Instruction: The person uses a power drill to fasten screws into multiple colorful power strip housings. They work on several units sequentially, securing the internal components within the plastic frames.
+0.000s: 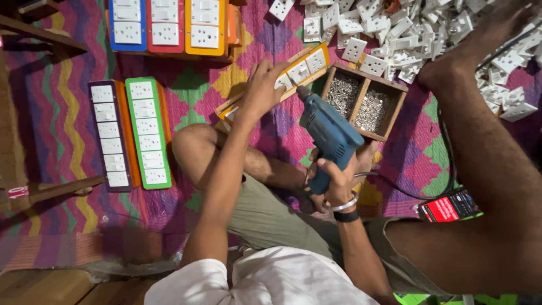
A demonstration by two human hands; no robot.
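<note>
A blue electric drill [327, 138] is held by the right hand [339, 178], whose grip is closed tightly around the handle, the bit pointed toward a long yellow switch board [302, 69]; that board is lying slantwise on the patterned mat [186, 90], just beside a wooden box [367, 101] of two compartments filled with screws; the board is pressed down by the left hand [261, 90], its grip laid flat with fingers spread; a pile of white sockets [429, 28] is seen beyond the box; finished boards, one green [148, 133] and one brown [110, 135], are laid side by side at the left.
</note>
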